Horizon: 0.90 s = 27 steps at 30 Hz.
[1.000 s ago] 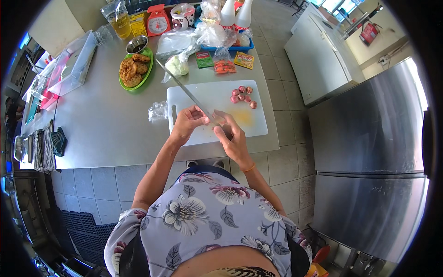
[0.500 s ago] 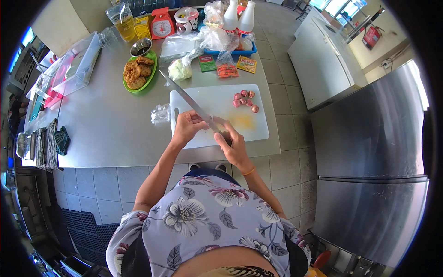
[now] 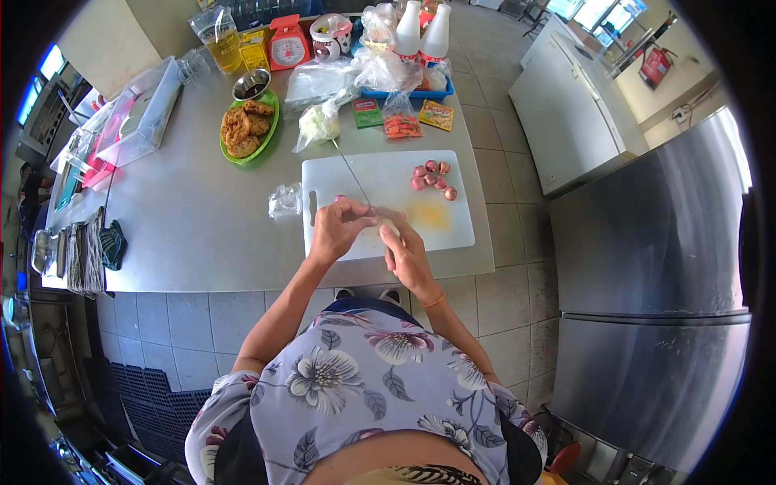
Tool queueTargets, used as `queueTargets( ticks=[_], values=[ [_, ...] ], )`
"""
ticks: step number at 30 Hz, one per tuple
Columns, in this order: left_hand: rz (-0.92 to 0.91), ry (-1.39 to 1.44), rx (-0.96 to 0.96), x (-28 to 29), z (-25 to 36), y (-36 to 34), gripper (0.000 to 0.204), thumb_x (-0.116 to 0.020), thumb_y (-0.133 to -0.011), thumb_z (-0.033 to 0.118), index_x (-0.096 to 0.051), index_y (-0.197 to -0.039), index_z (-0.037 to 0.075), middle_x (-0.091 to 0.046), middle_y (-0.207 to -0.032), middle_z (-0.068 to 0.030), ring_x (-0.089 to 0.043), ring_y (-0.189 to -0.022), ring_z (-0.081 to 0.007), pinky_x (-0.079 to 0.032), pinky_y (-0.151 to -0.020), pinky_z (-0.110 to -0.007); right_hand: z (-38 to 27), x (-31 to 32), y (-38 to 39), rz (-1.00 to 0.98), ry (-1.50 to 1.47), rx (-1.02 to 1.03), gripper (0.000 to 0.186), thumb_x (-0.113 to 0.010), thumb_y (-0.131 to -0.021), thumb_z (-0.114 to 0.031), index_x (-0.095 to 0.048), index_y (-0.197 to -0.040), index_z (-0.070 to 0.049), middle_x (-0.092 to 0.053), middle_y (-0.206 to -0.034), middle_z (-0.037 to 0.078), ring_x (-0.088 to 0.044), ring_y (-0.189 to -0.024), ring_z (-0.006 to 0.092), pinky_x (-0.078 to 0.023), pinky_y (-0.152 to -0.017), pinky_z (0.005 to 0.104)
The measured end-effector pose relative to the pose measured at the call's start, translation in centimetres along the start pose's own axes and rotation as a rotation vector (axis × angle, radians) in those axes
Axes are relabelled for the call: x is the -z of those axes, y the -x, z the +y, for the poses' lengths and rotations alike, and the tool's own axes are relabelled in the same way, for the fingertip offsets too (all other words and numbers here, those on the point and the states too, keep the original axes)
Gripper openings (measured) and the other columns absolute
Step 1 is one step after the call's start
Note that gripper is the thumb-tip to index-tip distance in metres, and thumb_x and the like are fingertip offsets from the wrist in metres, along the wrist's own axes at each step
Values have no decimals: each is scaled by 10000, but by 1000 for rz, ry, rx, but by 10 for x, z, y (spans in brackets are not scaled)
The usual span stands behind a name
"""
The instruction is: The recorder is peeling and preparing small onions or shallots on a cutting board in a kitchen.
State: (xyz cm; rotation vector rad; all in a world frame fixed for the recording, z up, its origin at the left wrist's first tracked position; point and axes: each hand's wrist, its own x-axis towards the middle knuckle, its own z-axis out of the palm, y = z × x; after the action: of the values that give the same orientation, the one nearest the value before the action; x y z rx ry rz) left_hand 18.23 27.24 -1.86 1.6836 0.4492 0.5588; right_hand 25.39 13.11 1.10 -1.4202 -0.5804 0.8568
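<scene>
My right hand (image 3: 402,252) grips a long knife (image 3: 352,172), its thin blade slanting away over the white cutting board (image 3: 440,226). My left hand (image 3: 337,228) is closed at the blade's near end, fingertips pinched around something small that I cannot make out; the two hands almost touch. A small pink piece (image 3: 340,198) lies just beyond my left fingers. Several red shallots (image 3: 430,174) rest on the board's right half, above a yellow stain. A small crumpled plastic bag (image 3: 284,200) lies left of the board.
Behind the board stand fried food on a green plate (image 3: 246,129), bagged cabbage (image 3: 318,123), bagged carrots (image 3: 402,125), a red scale (image 3: 288,44) and white bottles (image 3: 408,32). Plastic bins (image 3: 141,121) and cloths (image 3: 89,250) sit left. A steel fridge (image 3: 647,226) is at the right.
The knife's blade has turned edge-on, its tip now farther right and lower than before. My left hand has shifted slightly, fingers more bent. The whole view has drifted slightly.
</scene>
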Motion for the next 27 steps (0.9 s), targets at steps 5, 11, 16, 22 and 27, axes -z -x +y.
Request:
queueTargets(
  ticks=[5, 11, 16, 22, 27],
  values=[
    [-14, 70, 21, 2, -17, -2, 132, -641, -764, -60, -580, -881, -60, -598, -858, -61, -610, -797, -132, -509, -755, -246, -4, 10, -6, -47, -94, -126, 343, -434, -920, -367, -522, -1101, -89, -427, -551, -6, -375, -368, 66, -304, -348, 216],
    [-67, 345, 98, 5, -29, -1, 152, -626, -815, 31, -596, -956, -15, -583, -876, -30, -586, -831, -121, -483, -762, -247, 10, 20, -9, -188, -659, -363, 348, -424, -905, -442, -449, -817, -106, -400, -445, 34, -344, -317, 120, -269, -327, 242],
    [-112, 574, 146, 3, -36, 0, 169, -535, -891, 96, -567, -1029, 4, -561, -928, -15, -528, -819, -111, -411, -757, -245, 11, 22, -14, -247, -771, -414, 378, -403, -904, -462, -459, -825, -97, -385, -439, 38, -328, -314, 133, -282, -342, 254],
    [-115, 1055, 294, -5, -28, 2, 182, -496, -911, 117, -534, -1052, 8, -548, -934, -12, -516, -835, -117, -405, -761, -255, 12, 25, -18, -335, -880, -413, 411, -408, -892, -495, -476, -822, -95, -373, -437, 33, -327, -317, 131, -292, -352, 261],
    [-128, 1236, 339, -10, -33, 6, 204, -486, -917, 137, -508, -1079, 15, -541, -942, -19, -521, -858, -129, -412, -781, -271, 10, 22, -15, -284, -882, -448, 408, -416, -891, -494, -479, -822, -97, -380, -439, 33, -332, -315, 129, -285, -345, 257]
  ],
)
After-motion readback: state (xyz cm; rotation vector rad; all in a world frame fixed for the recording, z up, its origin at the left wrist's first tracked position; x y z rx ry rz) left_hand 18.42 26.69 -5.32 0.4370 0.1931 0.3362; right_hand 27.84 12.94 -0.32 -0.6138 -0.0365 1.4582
